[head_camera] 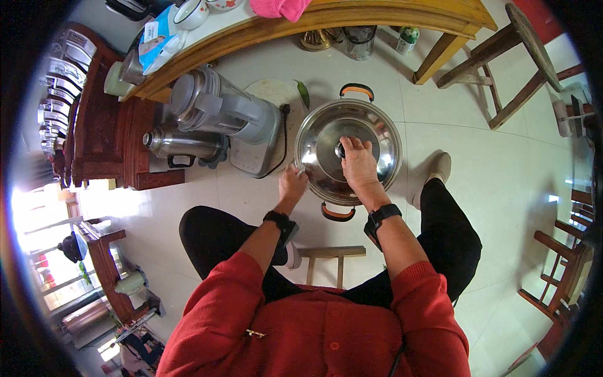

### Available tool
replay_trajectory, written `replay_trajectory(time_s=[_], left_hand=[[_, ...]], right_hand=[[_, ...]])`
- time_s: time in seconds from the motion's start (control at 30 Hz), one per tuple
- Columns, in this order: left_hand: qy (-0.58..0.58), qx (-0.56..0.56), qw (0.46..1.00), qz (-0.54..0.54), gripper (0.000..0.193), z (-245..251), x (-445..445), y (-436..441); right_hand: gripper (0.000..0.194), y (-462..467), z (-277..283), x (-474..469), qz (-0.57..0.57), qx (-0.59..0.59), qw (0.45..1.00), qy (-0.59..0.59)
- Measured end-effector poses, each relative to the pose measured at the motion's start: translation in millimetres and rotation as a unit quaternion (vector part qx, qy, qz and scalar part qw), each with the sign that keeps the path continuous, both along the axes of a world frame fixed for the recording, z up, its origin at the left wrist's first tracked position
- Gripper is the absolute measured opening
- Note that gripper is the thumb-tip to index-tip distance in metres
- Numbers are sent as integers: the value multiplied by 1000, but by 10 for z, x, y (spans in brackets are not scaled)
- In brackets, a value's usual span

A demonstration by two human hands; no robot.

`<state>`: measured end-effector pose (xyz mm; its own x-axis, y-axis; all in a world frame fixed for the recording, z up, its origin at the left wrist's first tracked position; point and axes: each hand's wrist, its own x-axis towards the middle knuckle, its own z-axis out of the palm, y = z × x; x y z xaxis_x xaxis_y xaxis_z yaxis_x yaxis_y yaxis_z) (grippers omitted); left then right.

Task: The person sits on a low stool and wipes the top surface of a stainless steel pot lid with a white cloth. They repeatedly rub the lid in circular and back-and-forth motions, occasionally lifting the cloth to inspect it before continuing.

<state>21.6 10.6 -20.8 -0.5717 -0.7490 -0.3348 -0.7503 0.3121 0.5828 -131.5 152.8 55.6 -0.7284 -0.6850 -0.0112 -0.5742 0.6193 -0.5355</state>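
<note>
A lidded stainless steel pot (393,184) stands on the tiled floor between my feet. Its two loop handles, black with orange, point away from me and towards me. My right hand (360,165) grips the dark knob (340,150) of the shiny metal lid (325,141). At the lid's left rim, my left hand (292,184) pinches a small whitish wad (300,170), perhaps a cloth or scrubber. Whether the wad presses on the rim or the pot's side, I cannot tell. The lid hides the inside of the pot.
Left of the pot are a grey blender (226,108), its black cord (283,136) and a steel vacuum flask (188,143). A green leaf (303,94) lies beyond them. A wooden table (348,13) spans the far side. A wooden stool (494,61) stands far right.
</note>
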Motion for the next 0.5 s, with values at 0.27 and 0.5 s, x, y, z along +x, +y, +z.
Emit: replay_trajectory(time_s=[0.27,0.5], left_hand=[[77,-96,988,-96,18,117,-571,-530],[38,-98,990,-90,20,79,-826,-651]], right_hand=[[36,32,-3,-15,4,-25,999,38],[51,18,-44,8,-2,-18,1000,20]])
